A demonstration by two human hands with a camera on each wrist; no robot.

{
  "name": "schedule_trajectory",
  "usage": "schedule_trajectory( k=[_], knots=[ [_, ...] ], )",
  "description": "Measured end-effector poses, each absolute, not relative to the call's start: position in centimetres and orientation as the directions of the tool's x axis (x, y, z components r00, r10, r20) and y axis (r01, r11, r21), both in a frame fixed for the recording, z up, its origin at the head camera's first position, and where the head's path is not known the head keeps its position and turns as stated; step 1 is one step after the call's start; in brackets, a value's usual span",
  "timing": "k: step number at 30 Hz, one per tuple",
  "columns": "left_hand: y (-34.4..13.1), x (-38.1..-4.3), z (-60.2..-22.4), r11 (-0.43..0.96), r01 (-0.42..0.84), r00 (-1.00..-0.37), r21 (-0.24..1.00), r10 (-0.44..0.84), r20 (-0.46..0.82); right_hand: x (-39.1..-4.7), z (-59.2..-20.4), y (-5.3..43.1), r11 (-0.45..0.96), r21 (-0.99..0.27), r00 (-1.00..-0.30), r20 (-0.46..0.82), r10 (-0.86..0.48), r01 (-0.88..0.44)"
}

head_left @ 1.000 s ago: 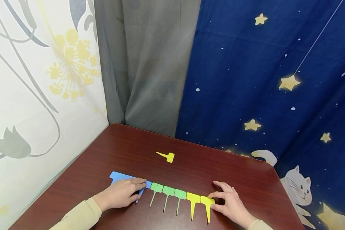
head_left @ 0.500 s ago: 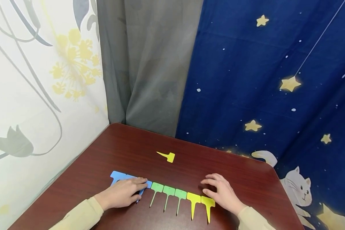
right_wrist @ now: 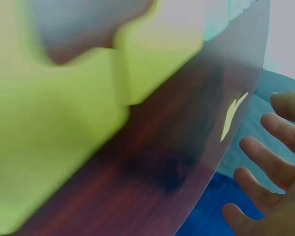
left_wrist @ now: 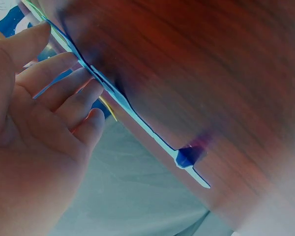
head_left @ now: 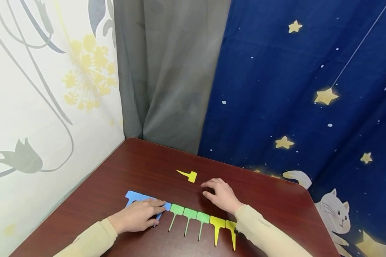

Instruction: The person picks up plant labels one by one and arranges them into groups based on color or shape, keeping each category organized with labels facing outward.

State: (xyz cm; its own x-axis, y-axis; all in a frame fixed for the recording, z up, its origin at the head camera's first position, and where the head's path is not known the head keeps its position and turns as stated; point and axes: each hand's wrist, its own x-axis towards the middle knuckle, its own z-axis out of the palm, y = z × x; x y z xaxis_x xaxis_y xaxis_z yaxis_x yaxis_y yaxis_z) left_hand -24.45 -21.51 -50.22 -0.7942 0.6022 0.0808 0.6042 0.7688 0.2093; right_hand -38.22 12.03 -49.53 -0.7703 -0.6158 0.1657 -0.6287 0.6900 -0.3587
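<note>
T-shaped plant labels lie side by side in a row across the table: blue ones [head_left: 134,196] at left, three green ones [head_left: 190,213] in the middle, two yellow ones [head_left: 217,222] at right. My left hand [head_left: 141,215] rests on the blue labels with its fingers extended, hiding part of them. A loose yellow label [head_left: 192,176] lies behind the row, its stem pointing left. My right hand [head_left: 223,195] is over the table just right of that label, fingers spread and holding nothing. In the right wrist view, a gap separates the fingers [right_wrist: 258,151] from the loose label [right_wrist: 230,119].
The dark reddish-brown table [head_left: 260,185] has rounded far corners. A grey curtain [head_left: 177,78] and a blue starry curtain [head_left: 263,89] hang behind it, with white patterned fabric [head_left: 45,117] at left. The right sleeve [head_left: 263,228] overlaps the end yellow label.
My right hand has left the rightmost yellow label and moved left and away from me, close to the loose yellow label. The left hand stays on the blue labels.
</note>
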Motion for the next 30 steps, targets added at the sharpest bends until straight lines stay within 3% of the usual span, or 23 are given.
schedule_trajectory(
  k=[7,13,17,25,30],
  knots=[
    [-21.6,-24.5,-50.6,0.770,0.606,-0.794,0.202,0.602,0.084,-40.9,-50.2,8.0,0.687,-0.169,-0.708,0.172,-0.685,-0.706],
    [-21.6,-24.7,-50.9,0.766,0.608,-0.791,0.208,0.608,0.071,-41.5,-51.0,6.6,0.695,-0.014,-0.693,0.099,-0.714,-0.719],
    [-21.6,-24.7,-51.0,0.765,0.610,-0.789,0.206,0.610,0.073,-41.8,-51.1,6.7,0.668,0.016,-0.665,0.078,-0.743,-0.744],
    [-21.7,-24.8,-50.6,0.763,0.606,-0.792,0.225,0.604,0.085,-44.3,-50.6,8.0,0.533,0.014,-0.531,0.066,-0.845,-0.846],
    [-21.8,-24.7,-50.7,0.765,0.600,-0.796,0.234,0.599,0.085,-44.8,-50.6,7.2,0.560,0.058,-0.546,0.158,-0.823,-0.827]
  ],
)
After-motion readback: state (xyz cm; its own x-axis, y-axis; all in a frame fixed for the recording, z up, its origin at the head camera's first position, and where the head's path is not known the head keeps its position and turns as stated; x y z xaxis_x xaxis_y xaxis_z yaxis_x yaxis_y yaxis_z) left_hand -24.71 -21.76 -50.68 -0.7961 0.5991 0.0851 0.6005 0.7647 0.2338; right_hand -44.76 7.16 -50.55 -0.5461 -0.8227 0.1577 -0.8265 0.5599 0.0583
